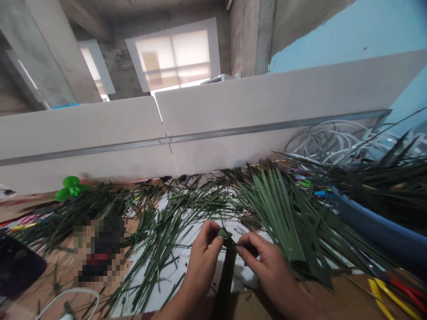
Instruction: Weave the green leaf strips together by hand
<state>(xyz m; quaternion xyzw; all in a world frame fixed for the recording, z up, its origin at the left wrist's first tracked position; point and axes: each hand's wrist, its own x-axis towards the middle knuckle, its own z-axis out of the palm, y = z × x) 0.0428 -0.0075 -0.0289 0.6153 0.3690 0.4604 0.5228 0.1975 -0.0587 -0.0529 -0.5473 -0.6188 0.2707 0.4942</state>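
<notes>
Narrow green palm-leaf strip (226, 280), folded over at its upper end, hanging between the hands above the desk (336, 298). Left hand (202, 262) and right hand (267, 262): fingers closed in a pinch on either side of the fold, apparently to keep the crease tight. Right of the strip: flat, ribbed palm fronds (276, 218), then a blue plastic tub (373, 231).
</notes>
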